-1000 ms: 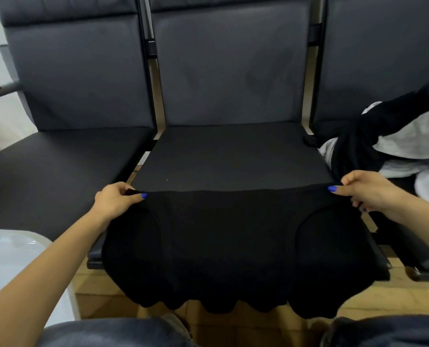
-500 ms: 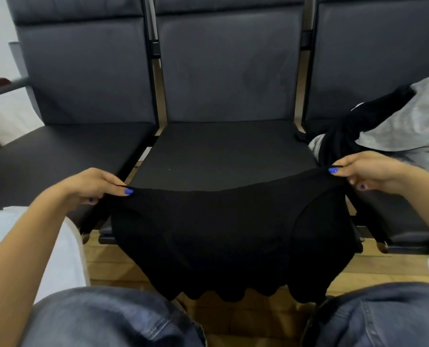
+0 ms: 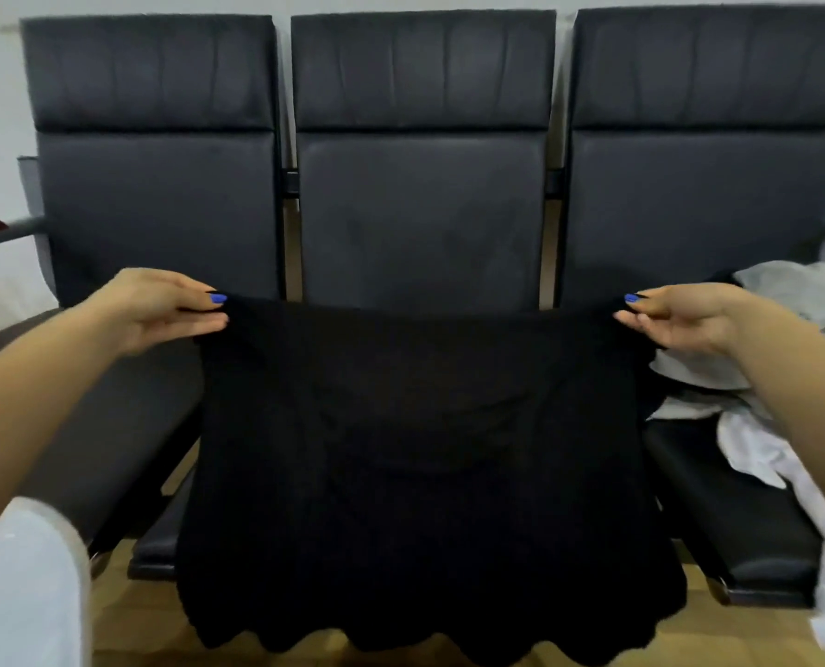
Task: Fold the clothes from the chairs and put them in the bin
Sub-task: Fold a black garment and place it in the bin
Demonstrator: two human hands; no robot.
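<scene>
A black garment (image 3: 420,454) hangs spread out in the air in front of the middle chair (image 3: 422,195). My left hand (image 3: 160,308) pinches its upper left corner and my right hand (image 3: 675,322) pinches its upper right corner. The cloth is stretched between them, and its scalloped lower edge hangs down over the front of the seat. A pile of grey, white and black clothes (image 3: 757,377) lies on the right chair (image 3: 708,185). At the lower left, a white bin (image 3: 20,589) shows only in part.
Three dark padded chairs stand in a row against a pale wall; the left chair (image 3: 155,195) has a bare seat. Metal armrests stick out at both ends. Wooden floor (image 3: 126,618) shows below the seats.
Both hands have lifted the black garment off the middle seat and raised it upright. The view has tilted up, so the chair backs now show in full.
</scene>
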